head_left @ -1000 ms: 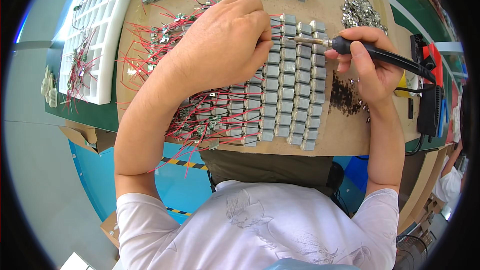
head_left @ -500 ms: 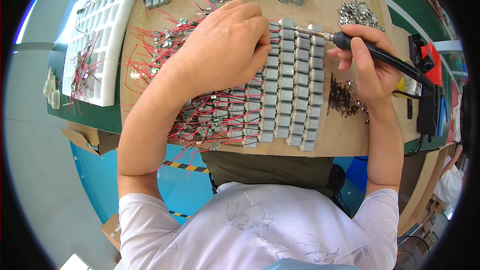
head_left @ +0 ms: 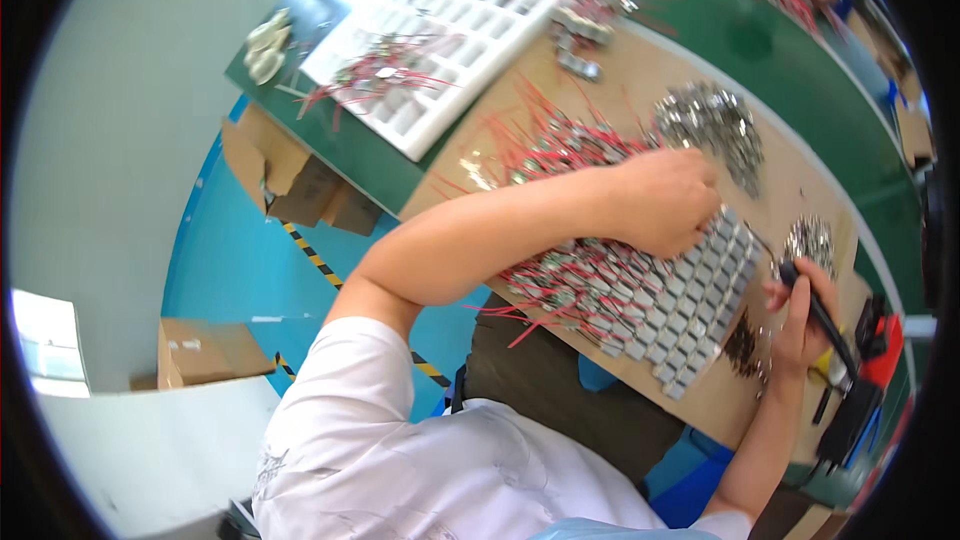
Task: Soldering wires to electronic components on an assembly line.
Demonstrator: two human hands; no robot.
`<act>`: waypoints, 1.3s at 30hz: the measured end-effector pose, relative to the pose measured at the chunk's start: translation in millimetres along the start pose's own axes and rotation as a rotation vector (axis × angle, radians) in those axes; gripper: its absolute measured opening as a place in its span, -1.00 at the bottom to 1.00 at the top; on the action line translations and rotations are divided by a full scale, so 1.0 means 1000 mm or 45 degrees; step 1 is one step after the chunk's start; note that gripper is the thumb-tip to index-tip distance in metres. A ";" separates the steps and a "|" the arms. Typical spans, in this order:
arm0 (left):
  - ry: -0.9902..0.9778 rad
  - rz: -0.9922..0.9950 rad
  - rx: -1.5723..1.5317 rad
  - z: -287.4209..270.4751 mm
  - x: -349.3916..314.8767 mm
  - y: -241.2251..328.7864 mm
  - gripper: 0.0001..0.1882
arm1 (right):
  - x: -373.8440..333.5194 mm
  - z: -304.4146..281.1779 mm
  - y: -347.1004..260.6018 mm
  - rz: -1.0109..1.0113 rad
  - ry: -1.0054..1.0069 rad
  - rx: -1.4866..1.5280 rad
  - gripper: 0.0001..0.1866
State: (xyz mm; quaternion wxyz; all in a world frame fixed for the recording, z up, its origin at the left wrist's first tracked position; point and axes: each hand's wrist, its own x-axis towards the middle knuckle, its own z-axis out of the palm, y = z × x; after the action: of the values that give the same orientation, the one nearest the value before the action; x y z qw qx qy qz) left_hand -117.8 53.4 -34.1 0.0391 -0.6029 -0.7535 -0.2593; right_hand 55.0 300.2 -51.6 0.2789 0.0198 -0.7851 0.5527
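Note:
My right hand (head_left: 803,325) grips a soldering iron (head_left: 822,312) by its black handle, the thin metal tip pointing toward the top end of the rows of motors. Those small grey motors (head_left: 690,325) lie packed side by side. My left hand (head_left: 668,202) is closed above their upper left part, its fingertips pressed together; what they pinch is hidden. Red and black wires with little green circuit boards (head_left: 570,280) spread from the motors under and beside my left forearm.
A white compartment tray (head_left: 430,135) with wired parts stands at the far left. Piles of small metal pieces (head_left: 710,120) and shiny metal bits (head_left: 808,240) lie on the brown board. Brown crumbs (head_left: 740,345) sit near my right wrist; beyond is a black soldering stand (head_left: 850,425).
The whole view has swung and tilted with my head, blurring slightly, so the board now appears slanted and farther right. Both hands keep their closed grips near the motors.

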 end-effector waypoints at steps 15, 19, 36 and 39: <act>0.231 -1.172 0.820 -0.188 -0.111 -0.103 -0.80 | 0.009 0.011 -0.017 -0.063 -0.040 0.112 -0.70; 0.026 -1.452 0.846 -0.197 -0.163 -0.118 -0.76 | 0.010 0.016 -0.022 -0.074 -0.074 0.123 -0.70; 0.466 -1.030 -0.735 -0.150 -0.063 0.010 -0.84 | 0.006 0.015 -0.038 -0.107 -0.078 0.185 -0.74; 0.218 -0.917 -1.053 -0.106 -0.040 0.042 -0.85 | 0.010 0.025 -0.038 -0.012 -0.093 0.390 -0.79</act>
State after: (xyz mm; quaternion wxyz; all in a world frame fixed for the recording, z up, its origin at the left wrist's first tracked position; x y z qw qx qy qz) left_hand -94.4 -22.3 56.7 -0.2309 -0.2492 -0.7415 -0.5786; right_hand 49.3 266.7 -20.3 0.2463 0.0860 -0.7011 0.6636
